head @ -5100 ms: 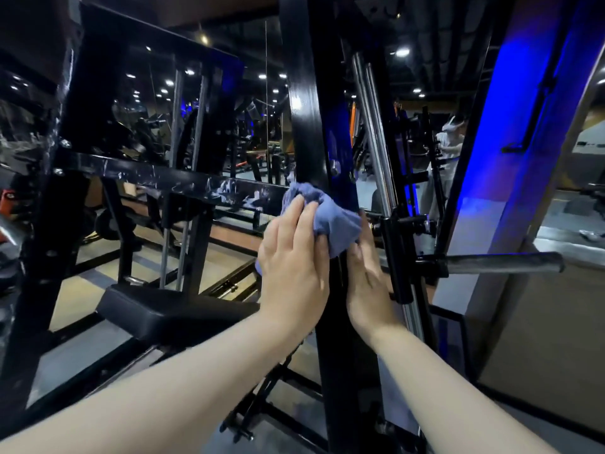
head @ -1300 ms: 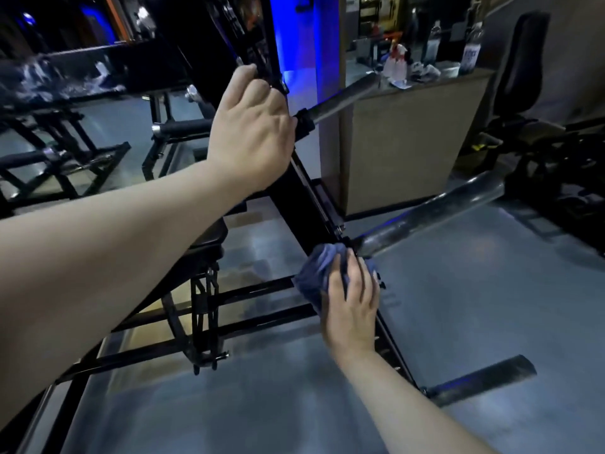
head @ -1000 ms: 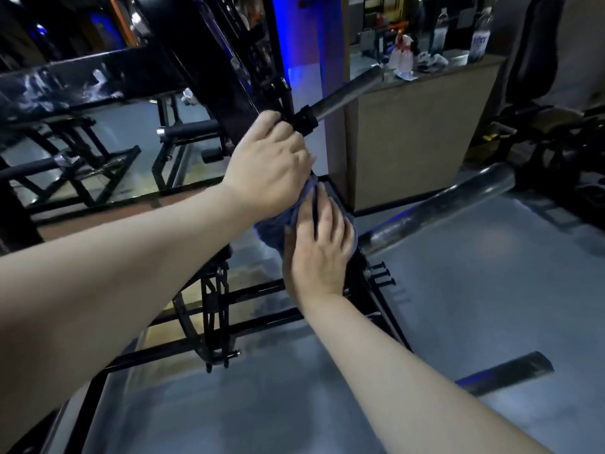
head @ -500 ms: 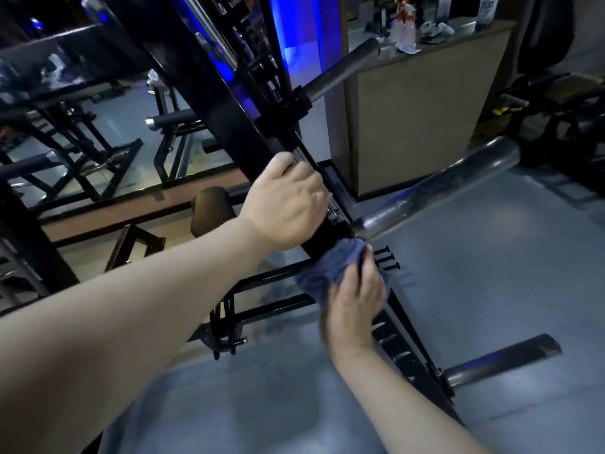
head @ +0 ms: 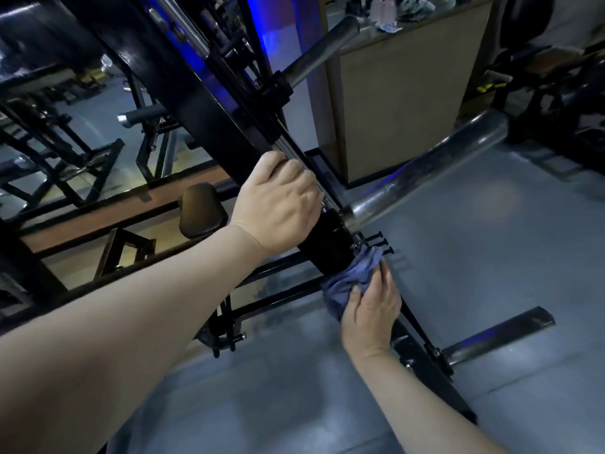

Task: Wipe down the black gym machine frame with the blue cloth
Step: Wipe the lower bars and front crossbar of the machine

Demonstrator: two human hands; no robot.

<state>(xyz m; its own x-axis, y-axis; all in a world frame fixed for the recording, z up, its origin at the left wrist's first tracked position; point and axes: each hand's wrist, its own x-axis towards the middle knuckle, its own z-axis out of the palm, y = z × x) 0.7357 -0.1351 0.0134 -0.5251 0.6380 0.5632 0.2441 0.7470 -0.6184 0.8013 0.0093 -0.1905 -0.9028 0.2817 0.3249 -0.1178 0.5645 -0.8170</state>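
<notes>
the right hand (head: 371, 314), gripping a crumpled blue cloth (head: 350, 283), has slid down the black metal frame (head: 329, 244) over grey flooring (head: 491, 257). the left hand (head: 278, 204) clasps it higher.

Grey floor (head: 491, 257); tan counter (head: 399, 103); blue-lit pillar (head: 278, 44).

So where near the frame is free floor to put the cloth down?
Bare grey floor lies between the thick chrome bar and the short steel peg, right of the right hand. It is crowded left of the black frame, among the crossbars, and at the bolts beside the blue cloth.
</notes>
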